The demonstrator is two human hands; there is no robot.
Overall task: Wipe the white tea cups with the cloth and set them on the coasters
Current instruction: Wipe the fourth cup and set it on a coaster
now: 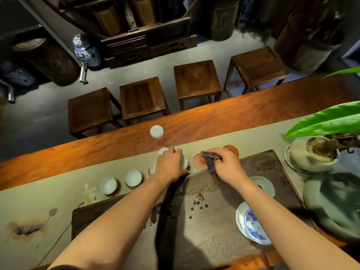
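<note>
Two white tea cups [109, 185] [133, 177] stand on brown coasters at the left of the grey runner. My left hand [169, 163] is closed over another white cup [184, 161] sitting on a coaster; one more white cup [162, 151] shows just beyond my fingers. My right hand [226, 163] grips a dark cloth [211, 158], bunched over an orange coaster [199, 161] with nothing on it. A second orange coaster [231, 149] lies behind that hand. A white cup [156, 131] stands alone on the bare wood farther back.
A dark tea tray [268, 164] lies under my arms, with a blue-and-white bowl [251, 224] and a pale saucer [264, 185] on its right. A potted plant [313, 152] and a large green dish [335, 203] stand at the right. Several wooden stools [143, 96] line the table's far side.
</note>
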